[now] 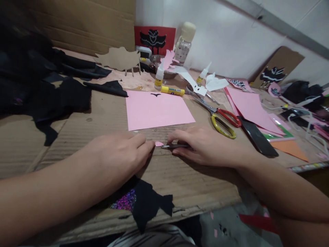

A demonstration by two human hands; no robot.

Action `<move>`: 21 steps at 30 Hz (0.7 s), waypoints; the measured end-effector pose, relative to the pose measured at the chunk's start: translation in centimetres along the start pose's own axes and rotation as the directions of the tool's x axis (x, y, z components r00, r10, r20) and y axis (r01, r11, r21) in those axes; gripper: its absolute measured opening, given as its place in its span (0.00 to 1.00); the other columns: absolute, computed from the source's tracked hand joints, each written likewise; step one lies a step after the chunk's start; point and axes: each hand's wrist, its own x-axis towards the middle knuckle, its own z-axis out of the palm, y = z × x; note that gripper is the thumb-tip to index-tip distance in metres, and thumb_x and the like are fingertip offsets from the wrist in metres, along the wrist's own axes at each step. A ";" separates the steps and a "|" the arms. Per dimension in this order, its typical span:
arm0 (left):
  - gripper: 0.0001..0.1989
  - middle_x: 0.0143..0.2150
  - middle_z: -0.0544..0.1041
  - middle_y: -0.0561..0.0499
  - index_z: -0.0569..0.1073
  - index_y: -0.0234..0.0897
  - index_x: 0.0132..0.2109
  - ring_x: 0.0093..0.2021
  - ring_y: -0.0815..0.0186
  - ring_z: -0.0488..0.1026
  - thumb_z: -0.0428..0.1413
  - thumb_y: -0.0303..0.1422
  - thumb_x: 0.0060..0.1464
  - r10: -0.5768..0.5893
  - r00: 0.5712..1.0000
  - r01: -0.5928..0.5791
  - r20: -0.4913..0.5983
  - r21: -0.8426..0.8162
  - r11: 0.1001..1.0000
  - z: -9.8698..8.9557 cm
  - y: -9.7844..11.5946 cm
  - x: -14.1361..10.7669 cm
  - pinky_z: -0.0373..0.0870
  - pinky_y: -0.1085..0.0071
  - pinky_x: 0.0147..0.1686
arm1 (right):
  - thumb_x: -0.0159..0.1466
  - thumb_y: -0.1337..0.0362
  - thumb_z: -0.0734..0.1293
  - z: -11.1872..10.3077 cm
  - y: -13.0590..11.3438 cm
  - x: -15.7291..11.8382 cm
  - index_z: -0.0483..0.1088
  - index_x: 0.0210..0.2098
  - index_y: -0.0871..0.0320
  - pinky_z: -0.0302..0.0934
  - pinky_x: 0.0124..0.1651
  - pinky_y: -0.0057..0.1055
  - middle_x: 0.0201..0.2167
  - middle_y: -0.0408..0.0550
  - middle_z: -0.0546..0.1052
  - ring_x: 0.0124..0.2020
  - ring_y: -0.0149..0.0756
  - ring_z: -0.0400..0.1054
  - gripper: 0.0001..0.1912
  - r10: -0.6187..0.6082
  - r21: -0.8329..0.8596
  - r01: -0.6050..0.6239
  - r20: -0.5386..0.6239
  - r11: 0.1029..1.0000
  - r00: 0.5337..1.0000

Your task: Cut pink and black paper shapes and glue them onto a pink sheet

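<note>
A small pink piece lies on the cardboard surface between my hands. The closed fingertips of my left hand touch its left edge; whether they pinch it is hard to tell. My right hand grips a thin dark tool with a pale metal tip, and that tip meets the right end of the pink piece. Just beyond my hands lies a pink sheet with a small black cut-out near its far edge. A yellow glue stick rests at the sheet's far right corner.
Red-and-yellow scissors and a black phone-like object lie to the right, beside pink paper. Glue bottles and a metal bowl stand behind. Black fabric covers the left; a black scrap lies near the front edge.
</note>
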 end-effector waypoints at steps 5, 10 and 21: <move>0.19 0.38 0.79 0.46 0.77 0.34 0.59 0.32 0.59 0.74 0.48 0.24 0.68 -0.023 1.000 0.024 0.012 -0.021 1.000 0.1 0.1 -0.2 0.72 0.65 0.30 | 0.77 0.60 0.64 0.0 0.0 0.0 0.76 0.54 0.55 0.60 0.41 0.35 0.37 0.51 0.83 0.37 0.44 0.76 0.12 -0.021 -0.022 0.021 -0.014 1.000 1.000; 0.19 0.37 0.78 0.48 0.77 0.35 0.59 0.34 0.60 0.75 0.49 0.23 0.68 -0.024 1.000 0.024 -0.005 -0.015 1.000 0.1 0.2 -0.2 0.74 0.65 0.34 | 0.76 0.60 0.65 0.3 0.0 0.0 0.77 0.50 0.55 0.60 0.40 0.33 0.36 0.50 0.82 0.35 0.40 0.74 0.09 -0.035 -0.037 0.033 -0.062 0.999 0.997; 0.20 0.38 0.79 0.45 0.76 0.31 0.61 0.33 0.57 0.77 0.49 0.23 0.67 0.001 1.000 -0.002 0.030 0.037 0.999 -0.3 0.3 -0.3 0.76 0.61 0.33 | 0.79 0.62 0.62 0.8 0.2 -0.3 0.75 0.48 0.58 0.49 0.34 0.33 0.33 0.50 0.80 0.30 0.38 0.69 0.11 -0.127 -0.208 0.114 -0.052 0.971 0.990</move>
